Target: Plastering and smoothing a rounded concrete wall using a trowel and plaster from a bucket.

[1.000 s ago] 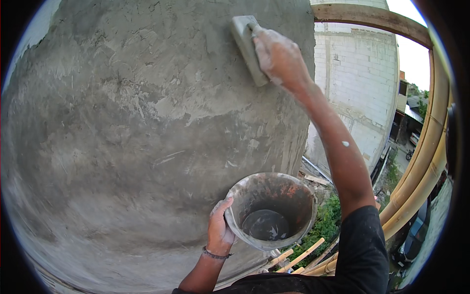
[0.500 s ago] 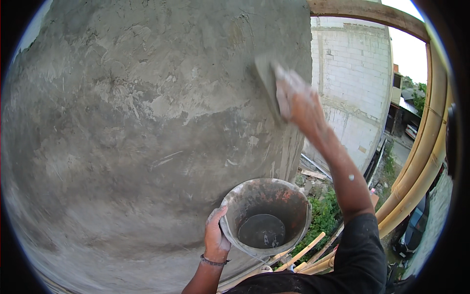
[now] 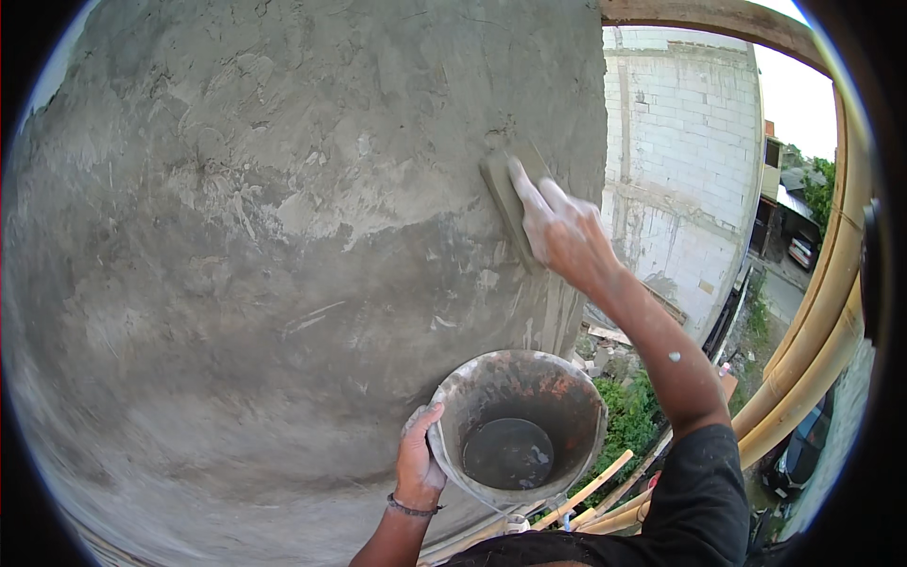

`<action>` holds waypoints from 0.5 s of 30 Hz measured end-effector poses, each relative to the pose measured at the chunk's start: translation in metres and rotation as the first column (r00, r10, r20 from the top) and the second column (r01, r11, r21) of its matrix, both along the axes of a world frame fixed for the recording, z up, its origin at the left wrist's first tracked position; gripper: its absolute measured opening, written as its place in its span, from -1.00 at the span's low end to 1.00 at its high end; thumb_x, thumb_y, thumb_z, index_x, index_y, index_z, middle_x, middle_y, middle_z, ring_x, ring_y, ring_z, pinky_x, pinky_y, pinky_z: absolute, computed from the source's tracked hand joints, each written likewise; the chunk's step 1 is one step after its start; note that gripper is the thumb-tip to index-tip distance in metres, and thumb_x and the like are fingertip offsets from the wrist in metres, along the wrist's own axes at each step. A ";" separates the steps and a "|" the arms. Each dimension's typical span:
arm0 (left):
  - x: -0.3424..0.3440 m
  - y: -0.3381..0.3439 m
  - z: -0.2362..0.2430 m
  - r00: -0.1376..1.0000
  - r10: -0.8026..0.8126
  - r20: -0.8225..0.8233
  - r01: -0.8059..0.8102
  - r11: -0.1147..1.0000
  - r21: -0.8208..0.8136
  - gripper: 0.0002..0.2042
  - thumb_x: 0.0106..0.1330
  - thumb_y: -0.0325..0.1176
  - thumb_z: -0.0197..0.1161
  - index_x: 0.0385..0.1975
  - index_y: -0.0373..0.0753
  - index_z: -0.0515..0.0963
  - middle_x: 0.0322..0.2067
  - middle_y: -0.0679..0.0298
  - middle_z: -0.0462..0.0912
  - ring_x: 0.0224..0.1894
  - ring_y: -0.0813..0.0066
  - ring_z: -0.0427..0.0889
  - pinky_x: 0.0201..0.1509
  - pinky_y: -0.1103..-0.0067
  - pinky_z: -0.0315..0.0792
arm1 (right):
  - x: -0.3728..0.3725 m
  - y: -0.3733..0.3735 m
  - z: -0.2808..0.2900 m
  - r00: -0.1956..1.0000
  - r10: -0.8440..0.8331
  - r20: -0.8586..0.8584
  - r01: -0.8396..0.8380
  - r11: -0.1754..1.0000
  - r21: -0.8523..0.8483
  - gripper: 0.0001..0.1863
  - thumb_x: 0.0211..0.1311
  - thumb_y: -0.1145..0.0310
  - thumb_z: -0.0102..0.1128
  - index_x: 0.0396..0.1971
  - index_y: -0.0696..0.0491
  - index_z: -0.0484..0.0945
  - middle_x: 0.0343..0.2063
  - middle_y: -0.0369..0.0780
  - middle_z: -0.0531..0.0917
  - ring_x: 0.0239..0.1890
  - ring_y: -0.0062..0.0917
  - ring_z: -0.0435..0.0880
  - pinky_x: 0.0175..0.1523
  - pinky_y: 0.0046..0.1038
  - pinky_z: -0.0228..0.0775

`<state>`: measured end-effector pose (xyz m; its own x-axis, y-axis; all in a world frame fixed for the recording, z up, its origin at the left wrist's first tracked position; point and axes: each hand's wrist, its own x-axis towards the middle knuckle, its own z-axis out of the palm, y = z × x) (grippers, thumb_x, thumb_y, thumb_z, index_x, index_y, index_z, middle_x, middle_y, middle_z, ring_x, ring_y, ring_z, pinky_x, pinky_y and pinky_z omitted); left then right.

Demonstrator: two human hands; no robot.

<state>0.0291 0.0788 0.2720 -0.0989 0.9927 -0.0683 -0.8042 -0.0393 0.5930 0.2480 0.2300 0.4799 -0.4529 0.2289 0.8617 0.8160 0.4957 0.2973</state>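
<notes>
In the head view, a wall [image 3: 236, 312] of grey cement render fills the left and middle, smooth in some patches, ridged and crusted in others. The flat, oblong plastering float [image 3: 505, 200] is smeared with grey and lies slanted against the wall near its right edge. The round bucket [image 3: 521, 380] has a stained, cement-crusted inside, with murky liquid [image 3: 508, 454] at the bottom.

The float is under the right hand [image 3: 567, 231], at its far left side; the bucket is just right of the left hand [image 3: 417, 458], on the near side. The hands are well apart. The right is clamped on the float, fingers stretched over its back, the forearm slanting in from the near right. The left grips the bucket's rim, thumb uppermost, its other fingers mostly hidden. Bamboo poles [image 3: 803, 397] curve along the right, beyond them a street.
</notes>
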 end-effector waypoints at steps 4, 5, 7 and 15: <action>0.004 -0.004 -0.002 0.998 0.064 -0.013 -0.064 0.998 0.023 -0.84 0.36 -0.42 0.27 -0.12 -0.31 0.61 -0.14 0.17 0.73 -0.08 0.31 0.71 0.09 0.39 0.55 | 0.017 0.007 0.000 0.997 0.076 0.021 -0.078 0.993 0.090 -0.35 0.30 0.44 0.12 0.41 0.14 0.29 -0.33 -0.12 0.59 -0.48 -0.46 0.65 -0.42 -0.49 0.59; 0.005 -0.001 -0.003 0.997 0.073 -0.014 -0.073 0.997 0.030 -0.84 0.37 -0.43 0.26 -0.12 -0.31 0.62 -0.14 0.17 0.73 -0.09 0.31 0.71 0.09 0.40 0.55 | 0.014 0.008 0.019 0.988 0.140 -0.070 -0.128 0.981 0.148 -0.37 0.32 0.44 0.11 0.41 0.12 0.30 -0.34 -0.10 0.60 -0.51 -0.42 0.65 -0.41 -0.45 0.60; 0.006 -0.002 -0.003 0.997 0.075 -0.015 -0.074 0.997 0.028 -0.83 0.37 -0.43 0.27 -0.12 -0.31 0.61 -0.14 0.17 0.73 -0.08 0.31 0.71 0.09 0.40 0.55 | 0.003 0.003 0.068 0.958 0.233 -0.166 -0.190 0.952 0.241 -0.40 0.35 0.46 0.09 0.40 0.11 0.33 -0.34 -0.07 0.63 -0.55 -0.38 0.65 -0.43 -0.41 0.61; 0.007 -0.003 0.001 0.999 0.047 -0.017 -0.046 0.999 0.010 -0.82 0.37 -0.41 0.27 -0.10 -0.31 0.61 -0.13 0.19 0.72 -0.06 0.32 0.70 0.10 0.39 0.54 | -0.050 0.028 0.143 0.981 0.149 -0.122 -0.081 0.894 0.441 -0.43 0.35 0.38 0.10 0.35 0.13 0.38 -0.44 -0.15 0.57 -0.57 -0.47 0.63 -0.44 -0.47 0.59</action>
<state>0.0361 0.0755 0.2728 -0.1460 0.9876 -0.0569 -0.7909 -0.0820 0.6064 0.1981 0.2578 0.6232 -0.3126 -0.2275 0.9223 0.8127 0.4387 0.3836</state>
